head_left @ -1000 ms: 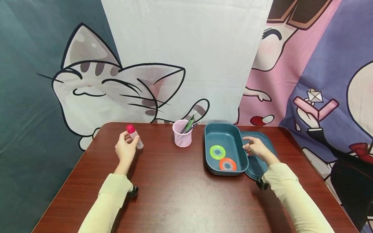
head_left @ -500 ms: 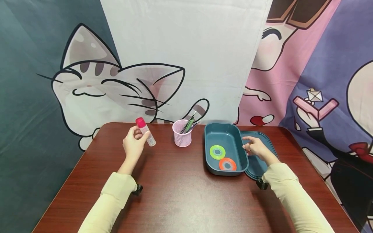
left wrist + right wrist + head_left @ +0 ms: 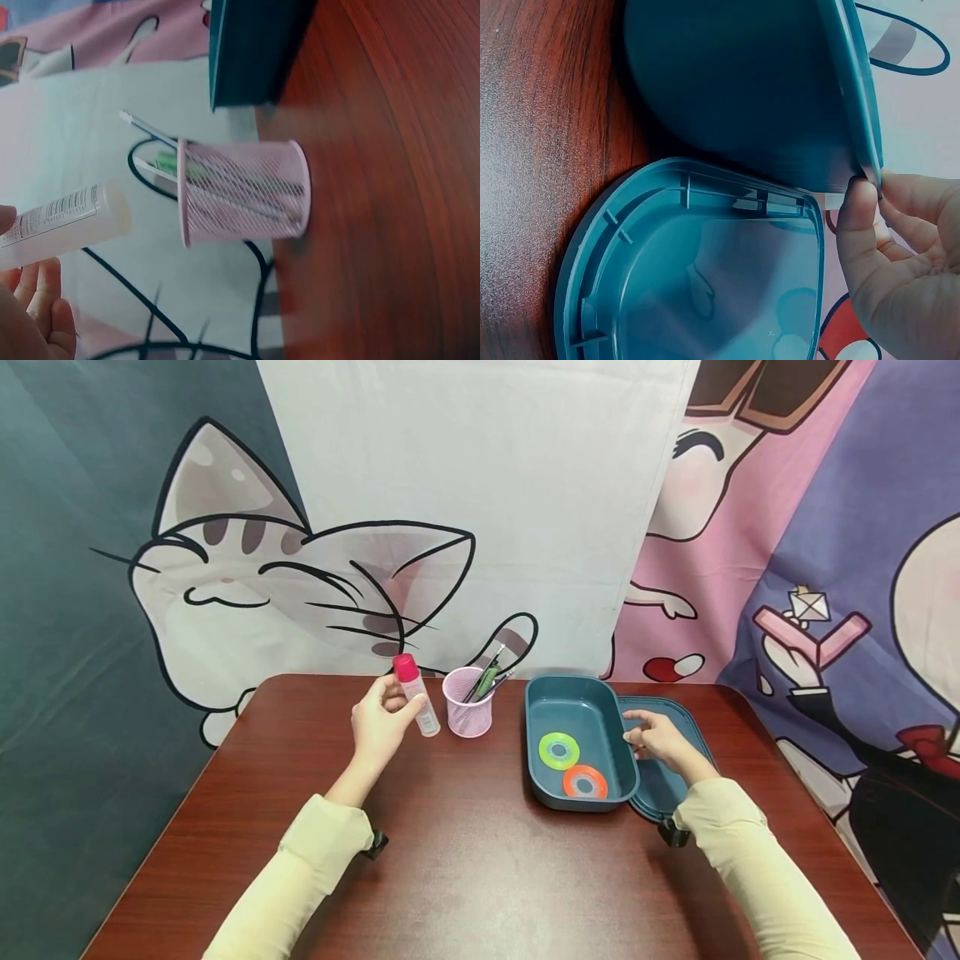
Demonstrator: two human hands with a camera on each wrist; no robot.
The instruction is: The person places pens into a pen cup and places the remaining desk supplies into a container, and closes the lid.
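Note:
My left hand (image 3: 384, 714) grips a small translucent bottle (image 3: 417, 697) with a red cap, tilted and raised over the back of the table. Its barcode label and bare end show in the left wrist view, left of the pink mesh pen cup (image 3: 244, 191). My right hand (image 3: 654, 737) pinches the right rim of a dark teal box (image 3: 532, 735) between thumb and fingers; the right wrist view shows this pinch at the box edge (image 3: 859, 90). Inside the box lie a lime-green ring (image 3: 558, 751) and an orange ring (image 3: 585, 782), both with pale centres.
The teal lid (image 3: 686, 727) lies on the table just right of the box, partly behind the right hand. Pencils and a green item (image 3: 487, 681) stick up out of the cup. A printed cartoon cloth (image 3: 480, 485) hangs behind the brown table (image 3: 480, 877).
My left hand has carried the bottle to the right, from the table's left side to beside the pen cup, and a little higher. The right hand and the box stay put.

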